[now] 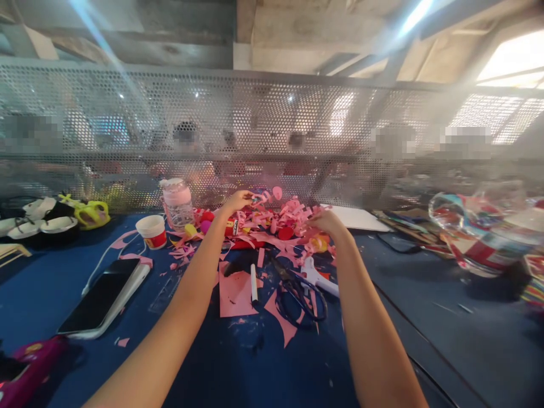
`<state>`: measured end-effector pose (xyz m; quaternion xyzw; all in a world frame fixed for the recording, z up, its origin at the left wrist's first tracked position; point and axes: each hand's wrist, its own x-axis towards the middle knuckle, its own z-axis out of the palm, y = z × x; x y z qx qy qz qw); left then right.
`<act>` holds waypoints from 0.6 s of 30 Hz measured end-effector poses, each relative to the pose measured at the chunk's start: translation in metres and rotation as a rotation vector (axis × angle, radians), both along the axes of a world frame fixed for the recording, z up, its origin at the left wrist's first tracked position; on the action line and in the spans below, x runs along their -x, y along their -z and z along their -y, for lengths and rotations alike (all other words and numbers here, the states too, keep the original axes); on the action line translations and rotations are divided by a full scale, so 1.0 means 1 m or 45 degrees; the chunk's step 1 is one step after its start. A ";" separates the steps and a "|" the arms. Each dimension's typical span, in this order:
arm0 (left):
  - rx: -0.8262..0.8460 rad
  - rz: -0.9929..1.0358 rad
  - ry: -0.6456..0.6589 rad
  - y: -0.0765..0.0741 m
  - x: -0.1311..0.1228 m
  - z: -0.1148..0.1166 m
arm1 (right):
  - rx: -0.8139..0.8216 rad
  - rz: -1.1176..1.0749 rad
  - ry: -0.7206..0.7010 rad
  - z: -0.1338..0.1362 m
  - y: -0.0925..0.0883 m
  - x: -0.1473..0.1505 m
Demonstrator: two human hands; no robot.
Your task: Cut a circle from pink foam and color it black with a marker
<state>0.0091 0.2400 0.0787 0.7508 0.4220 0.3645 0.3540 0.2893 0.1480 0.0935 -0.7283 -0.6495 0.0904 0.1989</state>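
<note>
A heap of pink paper scraps [293, 214] lies at the far middle of the blue table, with bits of red, yellow and purple in it. At its left side my left hand [238, 201] is raised, its fingers closed on curled pink paper strips [264, 196]. My right hand [326, 221] reaches into the right side of the heap, fingers curled around pink scraps; its fingertips are partly hidden. Between my forearms lie dark-handled scissors [293, 286], a white marker with a black end [254, 283], a pink paper sheet [237, 294] and a white glue gun [318, 277].
A red-and-white paper cup [152, 231], a pink-lidded clear bottle [176, 201] and a phone [102, 294] on a white slab are at left. White paper [357, 218] and a plastic-wrapped bundle [488, 232] are at right. A perforated metal screen [263, 119] stands behind.
</note>
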 end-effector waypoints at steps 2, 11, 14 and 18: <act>0.094 0.095 0.066 -0.002 0.004 0.003 | -0.030 0.027 0.022 -0.003 0.001 0.003; 0.297 0.343 0.168 -0.013 0.009 0.018 | -0.182 0.002 0.018 -0.001 -0.001 0.023; 0.303 0.365 0.195 -0.015 0.009 0.019 | -0.260 -0.042 0.050 0.000 -0.002 0.028; 0.254 0.379 0.241 -0.017 0.011 0.019 | -0.345 -0.150 0.076 0.001 -0.004 0.032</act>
